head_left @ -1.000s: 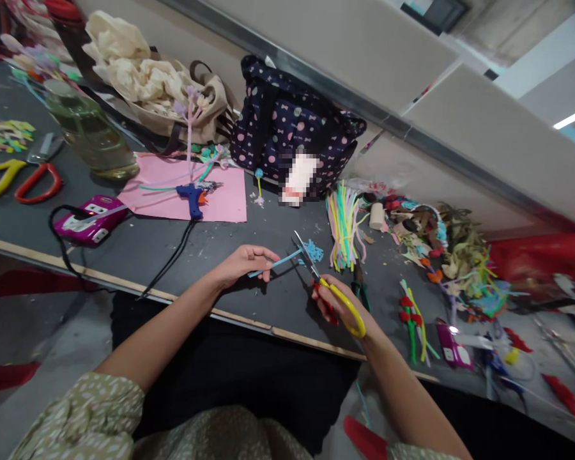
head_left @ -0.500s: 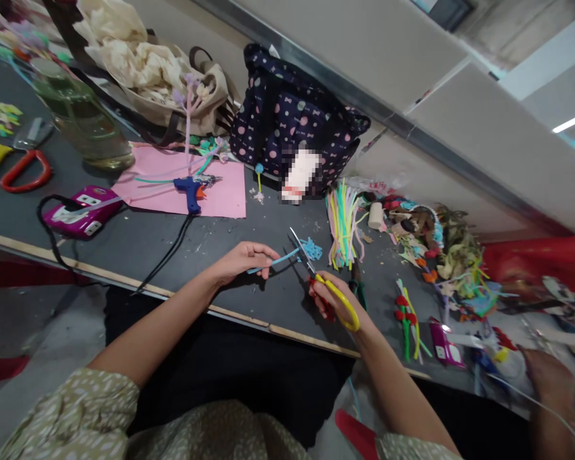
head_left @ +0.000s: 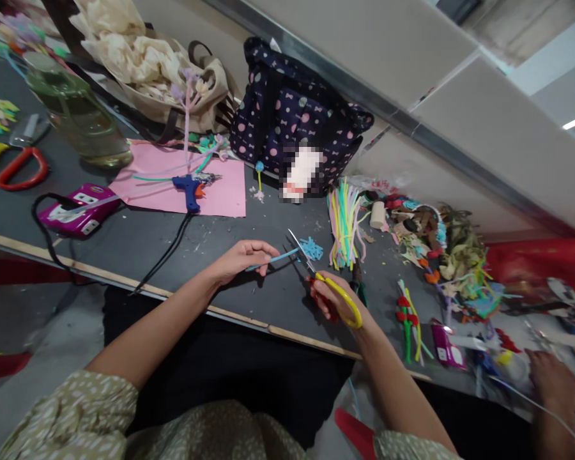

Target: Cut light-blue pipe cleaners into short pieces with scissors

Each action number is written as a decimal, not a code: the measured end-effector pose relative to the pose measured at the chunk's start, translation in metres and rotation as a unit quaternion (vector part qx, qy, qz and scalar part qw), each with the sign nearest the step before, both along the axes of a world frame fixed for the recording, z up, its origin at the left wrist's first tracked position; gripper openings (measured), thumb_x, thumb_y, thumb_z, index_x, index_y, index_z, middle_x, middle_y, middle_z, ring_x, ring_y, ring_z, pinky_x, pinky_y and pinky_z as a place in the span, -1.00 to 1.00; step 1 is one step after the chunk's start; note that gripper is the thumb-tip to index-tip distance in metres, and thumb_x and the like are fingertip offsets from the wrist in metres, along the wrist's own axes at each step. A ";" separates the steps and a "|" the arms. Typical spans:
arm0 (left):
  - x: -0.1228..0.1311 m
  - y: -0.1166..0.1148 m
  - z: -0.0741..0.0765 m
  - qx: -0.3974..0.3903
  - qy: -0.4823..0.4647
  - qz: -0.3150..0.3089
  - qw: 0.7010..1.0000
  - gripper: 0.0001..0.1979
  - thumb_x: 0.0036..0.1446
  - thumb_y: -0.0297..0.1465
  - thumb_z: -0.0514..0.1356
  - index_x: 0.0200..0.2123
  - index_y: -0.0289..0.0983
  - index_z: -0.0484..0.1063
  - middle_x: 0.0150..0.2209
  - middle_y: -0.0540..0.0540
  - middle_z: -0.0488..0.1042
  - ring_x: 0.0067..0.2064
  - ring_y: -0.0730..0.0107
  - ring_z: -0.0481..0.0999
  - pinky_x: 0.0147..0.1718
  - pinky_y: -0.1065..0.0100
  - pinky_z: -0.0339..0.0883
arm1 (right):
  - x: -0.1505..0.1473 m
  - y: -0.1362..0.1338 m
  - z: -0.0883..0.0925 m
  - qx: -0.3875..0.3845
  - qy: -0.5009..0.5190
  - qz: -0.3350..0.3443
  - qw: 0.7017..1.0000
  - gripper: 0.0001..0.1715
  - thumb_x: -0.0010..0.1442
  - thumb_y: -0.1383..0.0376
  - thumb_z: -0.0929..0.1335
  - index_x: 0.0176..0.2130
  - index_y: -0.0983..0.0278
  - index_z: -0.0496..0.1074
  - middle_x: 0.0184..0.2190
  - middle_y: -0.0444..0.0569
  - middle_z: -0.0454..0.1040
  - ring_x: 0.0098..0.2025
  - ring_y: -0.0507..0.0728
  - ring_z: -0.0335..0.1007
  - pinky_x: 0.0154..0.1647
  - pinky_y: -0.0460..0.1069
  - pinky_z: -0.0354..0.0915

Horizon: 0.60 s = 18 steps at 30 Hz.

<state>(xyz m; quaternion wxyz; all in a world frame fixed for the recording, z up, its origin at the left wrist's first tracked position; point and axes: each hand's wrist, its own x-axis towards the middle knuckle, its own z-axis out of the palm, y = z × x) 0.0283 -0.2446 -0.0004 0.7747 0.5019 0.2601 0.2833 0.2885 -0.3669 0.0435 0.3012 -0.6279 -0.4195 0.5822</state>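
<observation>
Between the fingers of my left hand (head_left: pixel 249 259) is a blue pipe cleaner (head_left: pixel 282 255), its free end pointing right. My right hand (head_left: pixel 328 297) grips a pair of scissors (head_left: pixel 345 300) with one yellow and one red handle. The scissor blades are apart, and the tip of the pipe cleaner lies at them. Just behind the blades, a small pile of cut blue pieces (head_left: pixel 311 249) rests on the dark table (head_left: pixel 220 239). Farther back right lies a bundle of pastel pipe cleaners (head_left: pixel 345 220).
A blue glue gun (head_left: pixel 189 190) lies on pink paper (head_left: pixel 230 188), its cord running to a purple power box (head_left: pixel 79 211). A glass bottle (head_left: pixel 79 118) and a dotted bag (head_left: pixel 287 115) stand behind. At right are red-and-green pieces (head_left: pixel 407 319) and another person's hand (head_left: pixel 553 383).
Both hands hold almost the same place, with the pipe cleaner still at the open scissor blades. The view has shifted slightly. The other person's hand at right has moved a little.
</observation>
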 end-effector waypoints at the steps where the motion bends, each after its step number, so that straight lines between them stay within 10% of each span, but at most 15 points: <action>1: 0.000 0.000 0.000 -0.002 -0.001 0.002 1.000 -0.73 0.09 -0.31 0.31 -0.15 -0.29 0.63 -0.56 -0.07 0.51 -0.50 0.46 0.42 -0.42 0.40 0.20 | 0.000 0.002 -0.001 -0.005 0.005 -0.003 1.000 -0.40 0.12 -0.13 0.43 -0.11 0.27 0.38 -0.44 -0.19 0.41 -0.72 -0.10 0.16 -0.81 -0.16 0.08; 10: 0.003 0.002 0.000 -0.054 0.002 0.047 0.997 -0.80 0.07 -0.35 0.34 -0.23 -0.31 0.62 -0.51 -0.11 0.53 -0.47 0.44 0.45 -0.40 0.38 0.28 | 0.000 0.020 -0.001 -0.082 0.042 0.000 0.996 -0.41 0.14 -0.17 0.38 -0.19 0.29 0.38 -0.76 -0.35 0.18 -0.83 -0.07 0.01 -0.84 -0.16 0.05; 18: 0.002 0.003 0.001 -0.060 0.007 0.038 0.997 -0.77 0.05 -0.31 0.37 -0.26 -0.34 0.62 -0.54 -0.07 0.50 -0.48 0.47 0.44 -0.42 0.42 0.30 | 0.000 0.025 0.002 -0.096 0.063 -0.032 0.993 -0.43 0.03 -0.13 0.45 -0.20 0.26 0.41 -0.59 -0.28 0.33 -0.78 -0.13 -0.04 -0.84 -0.17 0.00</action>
